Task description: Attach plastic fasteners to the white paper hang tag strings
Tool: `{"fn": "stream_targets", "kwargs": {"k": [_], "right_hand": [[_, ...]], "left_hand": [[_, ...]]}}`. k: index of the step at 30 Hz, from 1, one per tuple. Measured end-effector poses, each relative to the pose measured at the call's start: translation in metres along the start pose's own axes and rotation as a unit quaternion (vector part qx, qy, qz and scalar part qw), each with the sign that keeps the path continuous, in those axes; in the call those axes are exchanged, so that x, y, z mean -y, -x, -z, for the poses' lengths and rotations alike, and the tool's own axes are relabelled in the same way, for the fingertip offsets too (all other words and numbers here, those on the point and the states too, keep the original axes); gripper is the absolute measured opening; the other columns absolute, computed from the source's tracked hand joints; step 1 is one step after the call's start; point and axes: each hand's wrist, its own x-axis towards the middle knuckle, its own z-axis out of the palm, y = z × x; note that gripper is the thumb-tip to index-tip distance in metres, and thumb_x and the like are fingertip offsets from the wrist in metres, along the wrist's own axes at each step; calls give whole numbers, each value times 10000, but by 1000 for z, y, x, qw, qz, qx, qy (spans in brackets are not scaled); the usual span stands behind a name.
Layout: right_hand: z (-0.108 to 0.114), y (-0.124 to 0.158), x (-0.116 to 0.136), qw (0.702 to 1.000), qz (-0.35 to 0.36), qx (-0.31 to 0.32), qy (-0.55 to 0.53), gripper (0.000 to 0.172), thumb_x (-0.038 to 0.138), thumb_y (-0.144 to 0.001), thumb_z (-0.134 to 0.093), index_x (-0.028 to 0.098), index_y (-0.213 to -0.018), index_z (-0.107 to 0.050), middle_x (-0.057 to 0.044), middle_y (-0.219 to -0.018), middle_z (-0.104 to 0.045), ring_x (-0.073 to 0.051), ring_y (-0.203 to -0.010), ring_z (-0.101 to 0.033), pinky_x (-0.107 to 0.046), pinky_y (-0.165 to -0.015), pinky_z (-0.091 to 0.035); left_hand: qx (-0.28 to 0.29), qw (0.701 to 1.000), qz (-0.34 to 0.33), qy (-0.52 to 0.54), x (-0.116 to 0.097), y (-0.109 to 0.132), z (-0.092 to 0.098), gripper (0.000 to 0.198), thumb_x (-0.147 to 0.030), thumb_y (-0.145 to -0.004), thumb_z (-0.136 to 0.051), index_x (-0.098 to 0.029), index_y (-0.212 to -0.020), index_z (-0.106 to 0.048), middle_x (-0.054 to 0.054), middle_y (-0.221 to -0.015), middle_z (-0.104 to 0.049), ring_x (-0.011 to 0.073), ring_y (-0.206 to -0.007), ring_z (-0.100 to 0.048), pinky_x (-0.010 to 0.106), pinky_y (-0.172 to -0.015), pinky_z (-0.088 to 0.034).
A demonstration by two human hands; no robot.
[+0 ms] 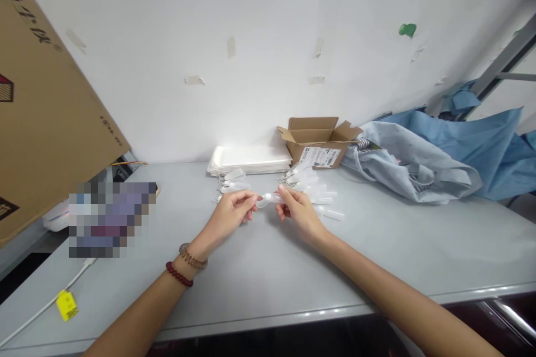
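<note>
A small clear plastic tube with a white cap and a thin cord loop lies level between my two hands, above the grey table. My left hand is closed in a pinch at the capped, cord end. Thumb and fingers of my right hand grip the tube's body. Behind and beside my right hand lie several similar clear tubes, partly hidden by it. Some flat translucent pieces with cords rest just beyond my left hand.
A stack of white envelopes sits against the wall beside an open cardboard box. Light blue cloth lies at the right. On the left are a large carton, a pixelated device and a white cable with a yellow tag.
</note>
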Motion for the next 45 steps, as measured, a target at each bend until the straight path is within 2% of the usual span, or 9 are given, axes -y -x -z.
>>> {"fn": "stream_targets", "kwargs": {"k": [8, 23, 30, 33, 39, 42, 45], "right_hand": [[-2, 4, -7, 997, 30, 22, 67, 488, 634, -848, -419, 165, -775, -532, 42, -444, -478, -96, -403, -412, -232, -450, -324], [0, 2, -9, 995, 40, 19, 88, 462, 602, -869, -415, 167, -782, -544, 55, -440, -439, -93, -397, -385, -228, -439, -307], [0, -1, 1, 993, 55, 19, 104, 450, 609, -851, -445, 180, -766, -547, 54, -442, -438, -104, -407, -384, -247, -463, -313], [0, 0, 1, 993, 55, 16, 102, 446, 607, -849, -449, 180, -766, -548, 56, -438, -428, -104, -404, -369, -248, -460, -303], [1, 1, -1, 993, 62, 15, 104, 420, 576, -875, -427, 181, -794, -542, 57, -443, -426, -104, -413, -367, -241, -460, -289], [2, 2, -2, 991, 63, 23, 116, 413, 558, -889, -414, 181, -773, -537, 59, -434, -418, -100, -408, -358, -239, -460, -285], [3, 3, -3, 990, 64, 21, 124, 414, 548, -892, -413, 182, -746, -542, 59, -427, -408, -100, -403, -346, -241, -459, -277]], "left_hand": [[2, 998, -27, -54, 4, 2, -3, 282, -396, -876, -494, -152, -887, -635, 8, -708, -574, 104, -557, -508, 243, -531, -409], [41, 997, -28, -57, -1, 5, -4, 281, -395, -881, -475, -154, -797, -591, 5, -662, -563, 109, -554, -503, 250, -554, -417], [68, 997, -17, -37, -4, 3, -6, 232, -378, -843, -539, -161, -918, -573, 10, -738, -578, 116, -577, -538, 250, -563, -431], [60, 997, -18, -33, -4, 2, -5, 263, -389, -840, -546, -162, -968, -583, 11, -749, -585, 117, -584, -538, 247, -560, -430], [-10, 999, -30, -29, -6, 1, -2, 239, -390, -818, -574, -156, -774, -590, -1, -671, -568, 107, -557, -502, 236, -535, -401], [-1, 1000, -24, -17, -7, 2, -2, 221, -361, -803, -595, -154, -726, -600, -6, -626, -554, 106, -548, -484, 239, -540, -390], [28, 1000, -10, -2, -5, 5, -2, 211, -343, -798, -599, -149, -720, -623, 17, -667, -590, 109, -564, -479, 247, -559, -393]]}}
